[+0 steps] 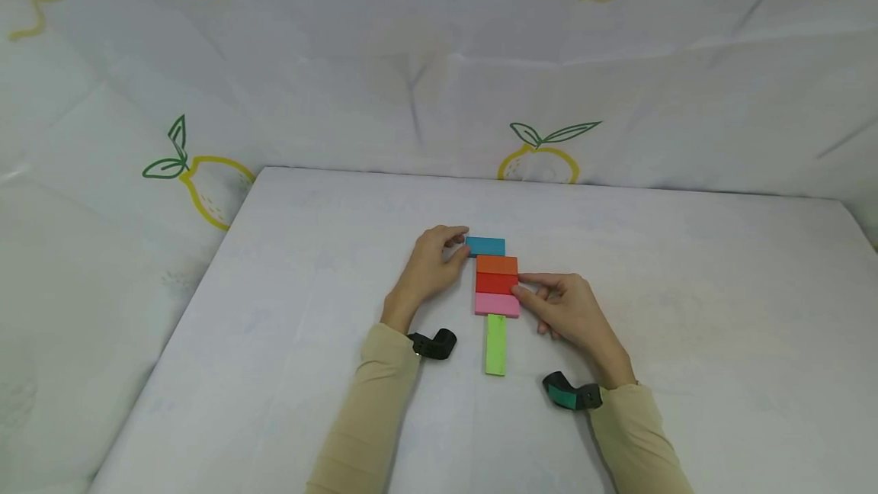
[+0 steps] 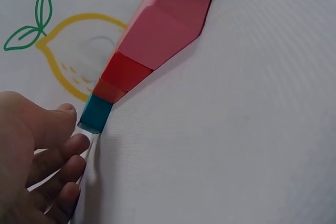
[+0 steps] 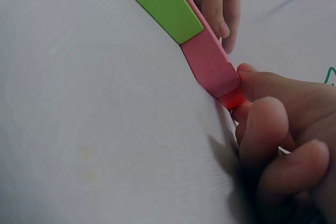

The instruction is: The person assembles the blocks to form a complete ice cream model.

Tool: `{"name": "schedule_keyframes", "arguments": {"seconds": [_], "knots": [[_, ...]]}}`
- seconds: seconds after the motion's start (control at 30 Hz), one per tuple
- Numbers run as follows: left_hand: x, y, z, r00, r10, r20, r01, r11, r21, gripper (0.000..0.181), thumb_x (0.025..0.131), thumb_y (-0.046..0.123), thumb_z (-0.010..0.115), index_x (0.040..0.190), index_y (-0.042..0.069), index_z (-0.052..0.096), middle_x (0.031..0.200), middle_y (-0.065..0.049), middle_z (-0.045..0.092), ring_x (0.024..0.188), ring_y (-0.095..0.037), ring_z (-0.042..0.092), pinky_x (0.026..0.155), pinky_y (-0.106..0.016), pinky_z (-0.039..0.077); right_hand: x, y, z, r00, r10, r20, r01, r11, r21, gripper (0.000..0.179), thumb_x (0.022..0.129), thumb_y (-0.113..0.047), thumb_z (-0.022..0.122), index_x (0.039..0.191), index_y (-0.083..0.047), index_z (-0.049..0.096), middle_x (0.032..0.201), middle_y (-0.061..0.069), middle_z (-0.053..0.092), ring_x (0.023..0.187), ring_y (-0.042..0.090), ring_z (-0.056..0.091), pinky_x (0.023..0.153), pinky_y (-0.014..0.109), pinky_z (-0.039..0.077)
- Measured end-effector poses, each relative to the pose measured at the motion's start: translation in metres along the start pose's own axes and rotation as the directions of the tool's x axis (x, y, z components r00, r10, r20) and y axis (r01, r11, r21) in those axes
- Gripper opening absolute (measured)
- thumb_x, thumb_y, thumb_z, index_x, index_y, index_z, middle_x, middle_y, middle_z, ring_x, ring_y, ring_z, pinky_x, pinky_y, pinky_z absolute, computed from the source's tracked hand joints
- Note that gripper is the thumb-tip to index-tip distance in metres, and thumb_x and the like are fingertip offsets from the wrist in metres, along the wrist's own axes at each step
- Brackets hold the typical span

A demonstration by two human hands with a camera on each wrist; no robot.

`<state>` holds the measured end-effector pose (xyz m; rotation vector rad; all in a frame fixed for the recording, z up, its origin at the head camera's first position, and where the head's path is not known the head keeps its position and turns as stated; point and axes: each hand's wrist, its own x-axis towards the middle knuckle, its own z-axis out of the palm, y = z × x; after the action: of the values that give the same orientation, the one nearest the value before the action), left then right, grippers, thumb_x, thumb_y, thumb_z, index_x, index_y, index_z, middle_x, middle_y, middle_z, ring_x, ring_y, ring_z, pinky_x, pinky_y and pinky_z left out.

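Flat coloured blocks form a column on the white table. A blue block (image 1: 486,247) lies at the far end, set slightly left. Below it, orange (image 1: 497,264), red (image 1: 496,283) and pink (image 1: 497,304) blocks lie edge to edge crosswise. A light green block (image 1: 495,345) extends lengthwise toward the person. My left hand (image 1: 437,264) is at the blue block's left end, thumb beside its near corner; the wrist view shows its fingers loosely bent. On the right side, my right hand (image 1: 564,305) touches the ends of the red and pink blocks with thumb and forefinger.
The white table (image 1: 309,250) extends on both sides of the column. Behind it hangs a pale cloth (image 1: 343,97) with lemon drawings. Black wrist cameras (image 1: 434,344) sit on both wrists, close to the table surface.
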<state>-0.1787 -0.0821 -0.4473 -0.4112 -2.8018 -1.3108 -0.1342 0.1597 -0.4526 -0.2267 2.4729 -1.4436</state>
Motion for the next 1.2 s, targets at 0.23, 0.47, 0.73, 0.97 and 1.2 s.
{"name": "schedule_keyframes", "arguments": {"seconds": [0.23, 0.47, 0.73, 0.97, 1.2], "knots": [[0.001, 0.000, 0.002, 1.000, 0.013, -0.023, -0.013, 1.000, -0.008, 0.030, 0.098, 0.006, 0.064, 0.126, -0.003, 0.068, 0.121, -0.018, 0.072, 0.114, -0.031, 0.066, 0.104, -0.043, 0.051, 0.000, 0.001, 0.000, 1.000, 0.005, 0.000, -0.005, 1.000, -0.001, 0.046, 0.094, -0.029, 0.074, 0.132, -0.004, 0.068, 0.060, 0.004, 0.059, 0.042, 0.016, 0.054, 0.042, 0.025, 0.043], [0.002, 0.004, 0.006, 1.000, -0.004, -0.012, 0.004, 1.000, 0.019, 0.029, 0.098, 0.008, 0.065, 0.125, 0.000, 0.070, 0.121, -0.015, 0.073, 0.113, -0.029, 0.065, 0.102, -0.042, 0.052, 0.000, 0.002, 0.001, 1.000, 0.006, -0.001, -0.006, 1.000, 0.003, 0.047, 0.094, -0.029, 0.075, 0.132, -0.003, 0.068, 0.060, 0.004, 0.058, 0.042, 0.015, 0.053, 0.041, 0.024, 0.041], [0.003, 0.005, 0.009, 1.000, -0.020, -0.016, 0.021, 0.999, 0.046, 0.029, 0.098, 0.012, 0.066, 0.126, 0.005, 0.072, 0.122, -0.011, 0.073, 0.114, -0.028, 0.065, 0.102, -0.047, 0.050, 0.000, 0.001, 0.000, 1.000, 0.005, 0.006, -0.005, 1.000, 0.001, 0.047, 0.094, -0.030, 0.075, 0.132, -0.004, 0.068, 0.059, 0.004, 0.058, 0.041, 0.015, 0.052, 0.041, 0.024, 0.040], [0.003, 0.007, 0.009, 1.000, -0.019, -0.021, 0.019, 0.999, 0.029, 0.028, 0.097, 0.012, 0.066, 0.124, 0.006, 0.073, 0.122, -0.011, 0.074, 0.115, -0.029, 0.064, 0.103, -0.050, 0.047, 0.000, 0.000, 0.000, 1.000, 0.004, 0.010, -0.004, 1.000, 0.002, 0.047, 0.094, -0.030, 0.075, 0.132, -0.004, 0.067, 0.059, 0.005, 0.058, 0.041, 0.015, 0.052, 0.041, 0.024, 0.040], [0.004, 0.006, 0.010, 0.999, -0.013, -0.033, 0.013, 1.000, -0.005, 0.028, 0.097, 0.011, 0.066, 0.122, 0.005, 0.074, 0.119, -0.012, 0.075, 0.112, -0.030, 0.064, 0.102, -0.048, 0.049, 0.000, 0.000, 0.000, 1.000, 0.000, 0.001, 0.000, 1.000, -0.011, 0.046, 0.094, -0.029, 0.075, 0.132, -0.003, 0.068, 0.059, 0.004, 0.059, 0.041, 0.015, 0.052, 0.041, 0.024, 0.041]]}}
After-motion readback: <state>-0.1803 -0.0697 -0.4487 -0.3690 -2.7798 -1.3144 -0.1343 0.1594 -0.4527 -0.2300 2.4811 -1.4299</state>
